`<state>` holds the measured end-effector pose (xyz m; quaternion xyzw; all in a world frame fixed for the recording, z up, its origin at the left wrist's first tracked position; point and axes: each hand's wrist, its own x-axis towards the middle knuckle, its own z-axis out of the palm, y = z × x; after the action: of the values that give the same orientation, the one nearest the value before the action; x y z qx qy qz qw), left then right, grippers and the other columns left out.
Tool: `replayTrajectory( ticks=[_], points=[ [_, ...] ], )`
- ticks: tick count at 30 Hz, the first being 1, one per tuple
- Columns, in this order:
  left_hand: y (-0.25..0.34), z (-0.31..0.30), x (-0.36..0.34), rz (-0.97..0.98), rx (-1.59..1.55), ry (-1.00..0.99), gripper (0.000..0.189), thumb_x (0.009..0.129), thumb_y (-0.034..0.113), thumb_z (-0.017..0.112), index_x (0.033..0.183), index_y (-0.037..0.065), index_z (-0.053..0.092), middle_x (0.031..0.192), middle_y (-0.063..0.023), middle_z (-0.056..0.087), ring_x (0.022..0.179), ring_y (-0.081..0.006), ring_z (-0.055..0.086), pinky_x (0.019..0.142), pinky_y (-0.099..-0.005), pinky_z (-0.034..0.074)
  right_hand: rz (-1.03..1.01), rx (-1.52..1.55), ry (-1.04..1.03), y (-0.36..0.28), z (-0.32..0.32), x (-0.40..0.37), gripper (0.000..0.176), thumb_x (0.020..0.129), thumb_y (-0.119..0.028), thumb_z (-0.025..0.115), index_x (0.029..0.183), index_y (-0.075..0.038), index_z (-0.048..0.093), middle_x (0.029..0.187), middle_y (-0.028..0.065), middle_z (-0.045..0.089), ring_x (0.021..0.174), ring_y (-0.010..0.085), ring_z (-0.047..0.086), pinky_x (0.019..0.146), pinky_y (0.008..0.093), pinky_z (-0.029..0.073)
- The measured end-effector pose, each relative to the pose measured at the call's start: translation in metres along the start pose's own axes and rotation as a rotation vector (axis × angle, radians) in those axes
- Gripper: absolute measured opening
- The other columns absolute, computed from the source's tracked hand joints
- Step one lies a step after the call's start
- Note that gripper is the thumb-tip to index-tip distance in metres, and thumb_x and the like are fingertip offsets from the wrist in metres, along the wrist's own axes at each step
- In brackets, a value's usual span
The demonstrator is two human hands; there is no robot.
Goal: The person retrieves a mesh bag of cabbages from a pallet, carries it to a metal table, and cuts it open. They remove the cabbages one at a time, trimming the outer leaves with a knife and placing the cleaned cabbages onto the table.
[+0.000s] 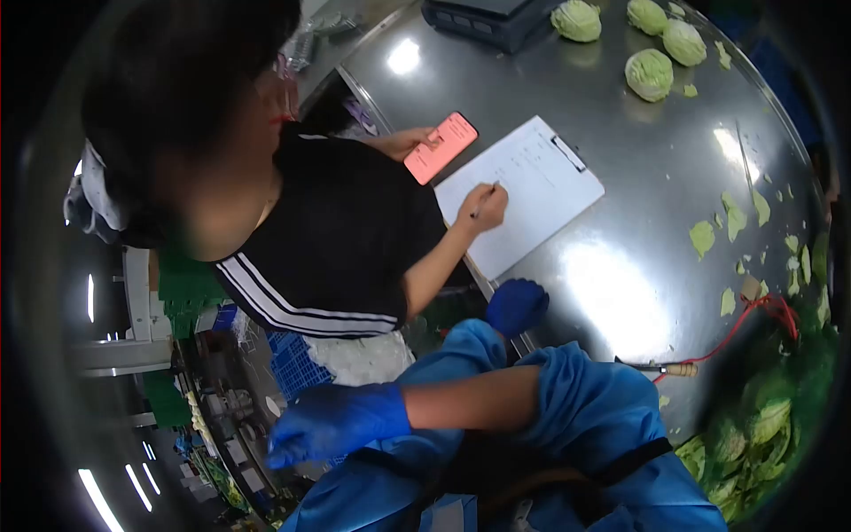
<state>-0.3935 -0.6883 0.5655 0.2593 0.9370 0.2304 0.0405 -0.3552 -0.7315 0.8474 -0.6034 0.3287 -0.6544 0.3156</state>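
Cabbage scraps (734, 217) lay scattered over the shiny steel tabletop (620, 293) ahead of you. Your right hand (332, 421), in a blue glove, hung across your body to the left, its fingers (292, 443) stretched out loosely together with nothing in them. Your left hand (517, 306), also gloved in blue, sat at the tabletop's near edge with its fingers curled into a ball, and nothing showed inside it.

Nearest on the steel lay the wooden-handled knife (665, 368), to the right of your left hand, with a red cord (745, 317) running from its handle. I judged it light and stiff, sharp along the dark blade, so the wooden handle was the place to take hold. The cord could snag.

Four pale green cabbage heads (650, 73) stood at the far side, firm, round and likely slick. A co-worker in a black top held a pen (483, 202) on a white clipboard sheet (523, 191) and touched a pink phone (441, 146).

At your right, a green heap of cabbage leaves (753, 434) filled what may have been a bin, though its rim did not show. A blue plastic crate (297, 368) sat below the tabletop, its contents unclear.
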Motion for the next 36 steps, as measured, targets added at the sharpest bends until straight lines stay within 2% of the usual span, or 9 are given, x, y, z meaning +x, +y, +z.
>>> replayTrajectory(
  ticks=[2,11,15,24,27,31,33,35,36],
  points=[
    [0.007,-0.001,-0.003,-0.012,-0.003,-0.005,0.018,0.083,0.022,0.061,0.071,0.008,0.061,0.071,-0.0128,0.059,0.07,-0.0332,0.059,0.065,-0.0456,0.047,0.057,0.078,0.128,-0.002,-0.008,-0.019,0.05,0.096,-0.049,0.052,0.084,-0.003,0.067,0.072,0.0175,0.063,0.07,0.0319,0.064,0.065,0.0415,0.049],
    [0.0,0.007,0.001,0.009,0.024,0.0,0.018,0.082,0.02,0.061,0.07,0.008,0.06,0.07,-0.012,0.059,0.068,-0.0314,0.059,0.066,-0.0436,0.048,0.234,0.001,0.69,0.048,-0.017,-0.102,0.034,0.095,-0.033,0.057,0.111,-0.004,0.065,0.087,0.0156,0.067,0.077,0.0281,0.066,0.072,0.0363,0.051],
    [0.0,0.003,0.001,0.037,-0.039,0.059,0.018,0.08,0.02,0.062,0.067,0.009,0.059,0.068,-0.0113,0.059,0.066,-0.031,0.059,0.063,-0.0436,0.048,0.414,-0.038,0.519,0.014,-0.016,-0.105,0.027,0.099,-0.023,0.051,0.116,-0.007,0.065,0.092,0.0094,0.068,0.077,0.0164,0.063,0.075,0.0288,0.049],
    [-0.003,0.01,-0.001,0.031,0.053,0.033,0.021,0.079,0.021,0.061,0.062,0.009,0.058,0.063,-0.0113,0.058,0.062,-0.0304,0.059,0.061,-0.0434,0.046,0.374,-0.076,0.604,0.054,-0.006,-0.119,0.027,0.096,-0.019,0.053,0.119,-0.009,0.062,0.109,0.0096,0.064,0.093,0.0195,0.062,0.085,0.0305,0.048],
    [-0.003,0.009,-0.001,0.026,0.049,0.007,0.022,0.08,0.021,0.06,0.062,0.009,0.058,0.064,-0.0111,0.058,0.062,-0.0302,0.058,0.061,-0.0431,0.046,0.226,-0.277,0.676,0.059,-0.011,-0.132,0.026,0.091,-0.016,0.056,0.113,-0.005,0.063,0.109,0.0129,0.066,0.094,0.0295,0.065,0.084,0.0376,0.05],
    [-0.006,0.011,-0.001,0.034,0.053,-0.065,0.018,0.08,0.02,0.061,0.067,0.008,0.061,0.069,-0.0127,0.061,0.062,-0.0307,0.059,0.063,-0.0432,0.047,0.196,-0.675,0.761,0.071,-0.03,-0.186,0.029,0.089,-0.011,0.058,0.117,-0.005,0.062,0.101,0.0112,0.066,0.086,0.0233,0.067,0.075,0.0338,0.054],
    [0.0,0.011,-0.009,0.001,0.032,-0.038,0.018,0.081,0.021,0.06,0.067,0.009,0.061,0.067,-0.0121,0.06,0.061,-0.0306,0.06,0.062,-0.0441,0.047,0.364,-0.372,0.977,0.081,-0.04,-0.219,0.026,0.091,-0.012,0.058,0.115,-0.003,0.063,0.086,0.0072,0.065,0.073,0.0153,0.063,0.067,0.0276,0.052],
    [0.004,0.006,-0.01,-0.006,0.026,0.006,0.019,0.081,0.021,0.059,0.067,0.009,0.061,0.064,-0.0115,0.06,0.06,-0.0306,0.06,0.061,-0.045,0.047,0.415,0.388,1.368,0.041,-0.055,-0.228,0.023,0.095,-0.012,0.055,0.113,-0.001,0.065,0.077,0.0025,0.061,0.066,0.0079,0.057,0.061,0.0218,0.047],
    [0.003,0.003,-0.004,-0.004,0.025,0.032,0.019,0.081,0.021,0.059,0.067,0.009,0.061,0.063,-0.0112,0.059,0.06,-0.0306,0.06,0.061,-0.0454,0.047,0.462,0.225,1.45,0.038,-0.067,-0.238,0.024,0.096,-0.013,0.053,0.113,-0.002,0.065,0.075,0.0015,0.059,0.065,0.0067,0.055,0.059,0.0211,0.046]
  ],
)
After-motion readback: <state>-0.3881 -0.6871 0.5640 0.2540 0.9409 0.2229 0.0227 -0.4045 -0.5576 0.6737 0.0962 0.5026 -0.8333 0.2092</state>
